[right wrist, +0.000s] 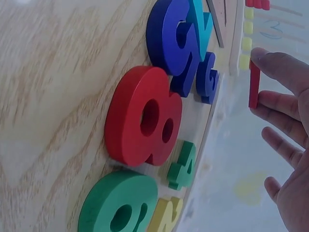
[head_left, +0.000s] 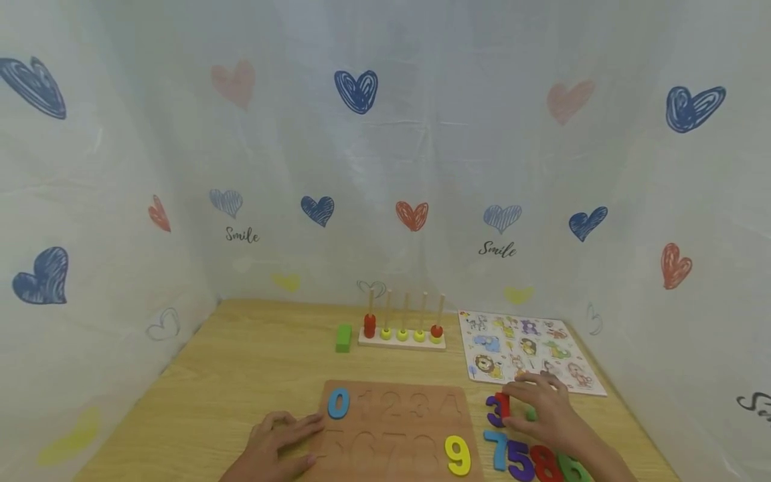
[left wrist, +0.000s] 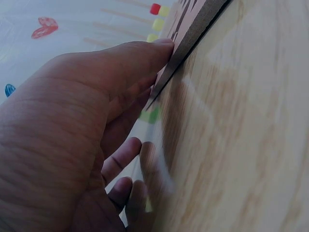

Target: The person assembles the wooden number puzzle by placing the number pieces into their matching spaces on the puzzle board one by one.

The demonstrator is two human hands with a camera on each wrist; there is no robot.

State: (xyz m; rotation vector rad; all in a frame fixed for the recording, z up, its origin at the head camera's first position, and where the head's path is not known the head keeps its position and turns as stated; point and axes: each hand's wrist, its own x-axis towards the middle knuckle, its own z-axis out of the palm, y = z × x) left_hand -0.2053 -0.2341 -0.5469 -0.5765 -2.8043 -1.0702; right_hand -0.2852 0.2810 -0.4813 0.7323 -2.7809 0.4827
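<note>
My right hand (head_left: 545,414) pinches a red number 1 (right wrist: 254,84) between thumb and fingertips, raised above the table beside a purple number 3 (head_left: 494,410). My left hand (head_left: 276,442) rests at the left edge of a brown number board (head_left: 373,462), with thumb and fingertips against that edge. A blue number 0 (head_left: 338,404) sits at the board's upper left and a yellow number 9 (head_left: 458,455) at its lower right. The other recesses show bare. Near my right hand lie a blue 7 (head_left: 496,450), purple 5 (right wrist: 169,38), red 8 (right wrist: 140,116), green 6 (right wrist: 118,203), green 4 (right wrist: 182,166) and yellow 2 (right wrist: 165,215).
Behind the board stands a bead stacker (head_left: 402,343) with upright pegs and red and yellow beads. A green block (head_left: 343,339) is to its left. At the back right lies an animal puzzle board (head_left: 506,365). Heart-printed curtains (head_left: 385,154) enclose the table.
</note>
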